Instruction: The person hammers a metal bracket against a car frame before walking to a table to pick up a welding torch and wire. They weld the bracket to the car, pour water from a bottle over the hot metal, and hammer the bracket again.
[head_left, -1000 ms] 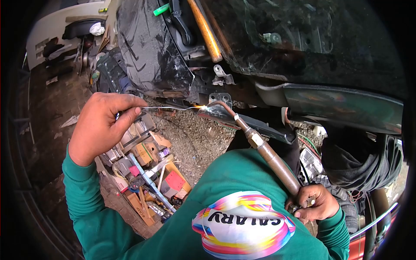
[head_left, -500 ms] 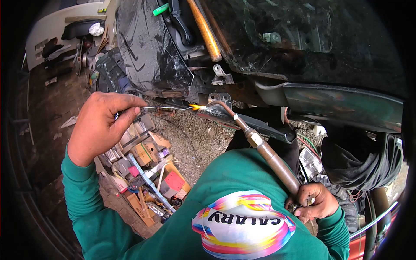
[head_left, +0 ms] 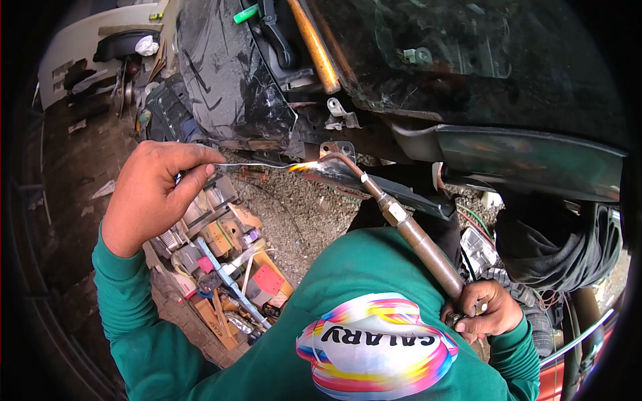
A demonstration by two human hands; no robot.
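My left hand (head_left: 157, 190) pinches the end of a thin metal wire (head_left: 257, 165) between thumb and fingers. The wire runs right to a bright orange and white flame (head_left: 305, 166). That flame burns at the bent copper-coloured tip of a gas welding torch (head_left: 428, 247). Around the valve end of the torch, at lower right, my right hand (head_left: 488, 309) is closed, fingers on a knob. Behind the tip is a small metal plate with holes (head_left: 338, 151), by the lower edge of a dark vehicle body. Glare hides the exact spot where wire and flame meet.
A hammer with a wooden handle (head_left: 314, 47) rests on the car body. Below the left hand sits a box of tools and small parts (head_left: 234, 267). Dark green body panel (head_left: 528, 160) spans the right. Black cloth (head_left: 558, 247) and hoses lie at far right.
The flame has shifted slightly left and points a little lower, and the wire is a bit more bowed near it. Both hands keep their hold, almost unmoved.
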